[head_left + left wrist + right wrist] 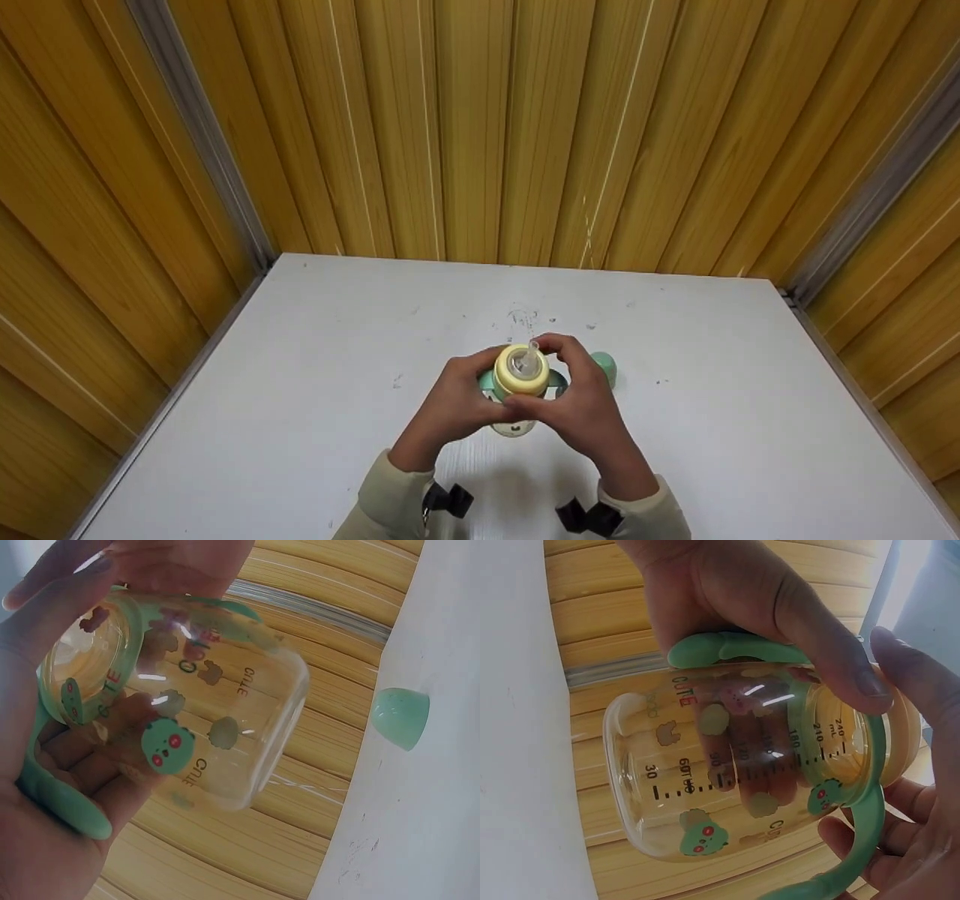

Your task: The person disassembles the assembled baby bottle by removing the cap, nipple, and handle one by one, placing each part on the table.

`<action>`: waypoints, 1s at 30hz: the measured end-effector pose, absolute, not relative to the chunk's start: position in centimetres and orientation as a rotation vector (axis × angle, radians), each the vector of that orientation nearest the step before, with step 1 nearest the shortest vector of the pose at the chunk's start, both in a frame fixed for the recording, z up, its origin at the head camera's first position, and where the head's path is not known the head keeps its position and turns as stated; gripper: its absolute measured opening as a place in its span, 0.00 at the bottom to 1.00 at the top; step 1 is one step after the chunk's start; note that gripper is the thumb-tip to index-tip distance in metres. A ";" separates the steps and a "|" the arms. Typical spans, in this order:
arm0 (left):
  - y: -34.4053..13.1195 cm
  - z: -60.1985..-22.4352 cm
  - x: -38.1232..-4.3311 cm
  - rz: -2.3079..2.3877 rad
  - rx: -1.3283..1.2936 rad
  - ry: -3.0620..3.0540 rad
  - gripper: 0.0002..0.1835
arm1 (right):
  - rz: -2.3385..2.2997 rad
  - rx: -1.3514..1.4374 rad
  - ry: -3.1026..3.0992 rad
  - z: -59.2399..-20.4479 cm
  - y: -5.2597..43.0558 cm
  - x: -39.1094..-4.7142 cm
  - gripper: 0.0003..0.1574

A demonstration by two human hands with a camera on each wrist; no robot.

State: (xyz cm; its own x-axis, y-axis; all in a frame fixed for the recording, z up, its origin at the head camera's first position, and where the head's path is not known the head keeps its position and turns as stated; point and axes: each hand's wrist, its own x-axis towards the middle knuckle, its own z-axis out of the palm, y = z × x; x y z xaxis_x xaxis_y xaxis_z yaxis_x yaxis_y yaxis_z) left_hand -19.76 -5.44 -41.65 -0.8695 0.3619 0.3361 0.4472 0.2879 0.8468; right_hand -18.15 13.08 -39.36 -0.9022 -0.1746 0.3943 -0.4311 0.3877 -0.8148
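Note:
A clear baby bottle (705,742) with cartoon prints and measuring marks is held above the white table, its teat end toward the head camera. A pale yellow collar (519,387) surrounds its clear teat (526,364). Two green handles (742,649) stick out from a ring at the neck. My left hand (459,397) grips the bottle around its neck and upper body. At the collar, the fingers and thumb of my right hand (589,409) curl round from the other side. A green domed cap (401,718) rests on the table beyond my right hand.
The white table (300,390) has dark scuffs near its middle. Wood-patterned panel walls (472,135) enclose its back and both sides, with grey metal strips at the corners.

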 end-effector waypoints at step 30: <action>-5.7 -41.8 -19.9 -1.756 -0.893 -2.446 0.34 | 1.480 0.840 -2.359 -39.8 14.1 -18.6 0.40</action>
